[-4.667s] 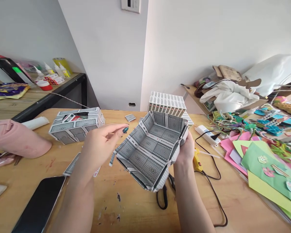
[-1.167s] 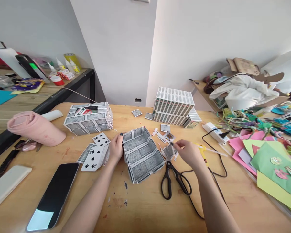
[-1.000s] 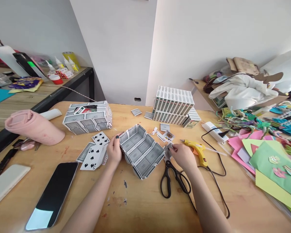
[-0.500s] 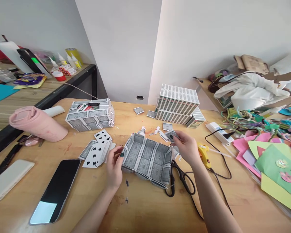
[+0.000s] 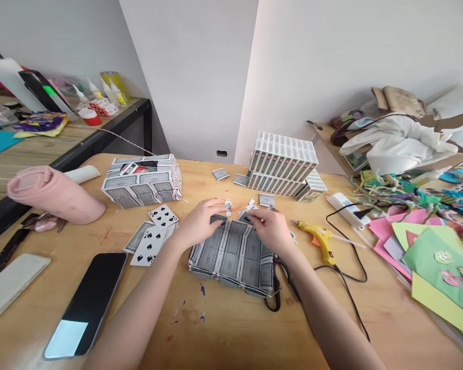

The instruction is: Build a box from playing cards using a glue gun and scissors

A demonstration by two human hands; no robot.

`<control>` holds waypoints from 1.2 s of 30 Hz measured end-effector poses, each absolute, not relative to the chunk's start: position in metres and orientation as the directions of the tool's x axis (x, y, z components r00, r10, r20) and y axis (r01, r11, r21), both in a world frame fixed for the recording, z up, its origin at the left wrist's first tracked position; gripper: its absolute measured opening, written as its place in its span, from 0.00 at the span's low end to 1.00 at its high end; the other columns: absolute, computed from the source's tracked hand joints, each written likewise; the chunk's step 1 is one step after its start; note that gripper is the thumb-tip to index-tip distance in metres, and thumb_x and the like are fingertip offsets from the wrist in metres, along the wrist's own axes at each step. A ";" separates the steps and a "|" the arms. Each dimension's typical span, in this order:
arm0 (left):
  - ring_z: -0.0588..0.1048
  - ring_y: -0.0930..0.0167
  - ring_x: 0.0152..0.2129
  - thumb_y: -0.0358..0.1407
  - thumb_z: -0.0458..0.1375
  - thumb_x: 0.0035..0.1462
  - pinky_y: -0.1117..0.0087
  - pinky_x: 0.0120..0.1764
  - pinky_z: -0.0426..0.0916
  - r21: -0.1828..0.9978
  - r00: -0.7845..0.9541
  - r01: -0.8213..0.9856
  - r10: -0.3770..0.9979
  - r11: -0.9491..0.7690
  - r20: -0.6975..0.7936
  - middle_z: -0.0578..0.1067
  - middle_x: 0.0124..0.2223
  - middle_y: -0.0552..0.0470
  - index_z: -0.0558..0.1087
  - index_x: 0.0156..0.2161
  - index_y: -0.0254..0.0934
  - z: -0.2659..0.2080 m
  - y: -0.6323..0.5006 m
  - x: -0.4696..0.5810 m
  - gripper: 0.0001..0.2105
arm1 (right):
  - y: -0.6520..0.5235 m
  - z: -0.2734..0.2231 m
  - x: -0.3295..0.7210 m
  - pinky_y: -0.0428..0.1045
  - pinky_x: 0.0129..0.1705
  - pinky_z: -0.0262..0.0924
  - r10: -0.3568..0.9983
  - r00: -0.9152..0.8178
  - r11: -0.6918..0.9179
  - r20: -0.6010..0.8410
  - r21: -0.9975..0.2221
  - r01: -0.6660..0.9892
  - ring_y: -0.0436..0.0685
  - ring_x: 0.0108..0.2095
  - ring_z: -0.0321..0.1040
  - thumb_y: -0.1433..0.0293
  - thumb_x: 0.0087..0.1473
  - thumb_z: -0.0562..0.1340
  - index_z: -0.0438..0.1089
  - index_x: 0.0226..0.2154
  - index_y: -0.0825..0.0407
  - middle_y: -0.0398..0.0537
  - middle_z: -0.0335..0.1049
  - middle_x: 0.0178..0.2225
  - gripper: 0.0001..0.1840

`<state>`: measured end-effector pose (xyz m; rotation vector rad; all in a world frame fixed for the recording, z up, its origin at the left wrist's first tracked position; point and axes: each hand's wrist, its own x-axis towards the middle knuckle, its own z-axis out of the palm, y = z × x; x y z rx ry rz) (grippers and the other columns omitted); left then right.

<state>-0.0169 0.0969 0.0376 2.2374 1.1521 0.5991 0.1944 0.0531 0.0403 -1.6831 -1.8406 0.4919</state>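
Hands come together over the far side of an open box: the left hand is half curled with its thumb at the far left rim, though whether it grips that wall or merely steadies it I cannot tell, while the right hand is narrowed to a pinch on a grey-backed card at the far rim. The box rests on the counter between the two forearms, its open side up, which probably keeps the inside in sight and the rim within reach of both thumbs. Just beside it on the near right, the scissors lie partly hidden by the box and the right arm, handles towards the person, seemingly for easy picking up. Farther right, a yellow glue gun lies with its nozzle to the left, close enough for the right hand, and a power strip sits beyond it. On the far side, card packs stand in tight rows, presumably to save room. To the left, loose playing cards overlap below a second box, and a phone lies flat on the near left, apart from the work
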 end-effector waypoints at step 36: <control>0.73 0.67 0.43 0.35 0.57 0.50 0.66 0.47 0.63 0.730 0.432 0.650 0.893 -0.209 -0.129 0.77 0.44 0.54 0.76 0.40 0.43 0.019 0.104 -0.015 0.11 | 0.088 0.030 0.239 0.47 0.31 0.63 0.944 0.329 -0.216 0.024 -0.708 0.673 0.52 0.26 0.70 0.67 0.47 0.57 0.73 0.40 0.52 0.47 0.75 0.35 0.17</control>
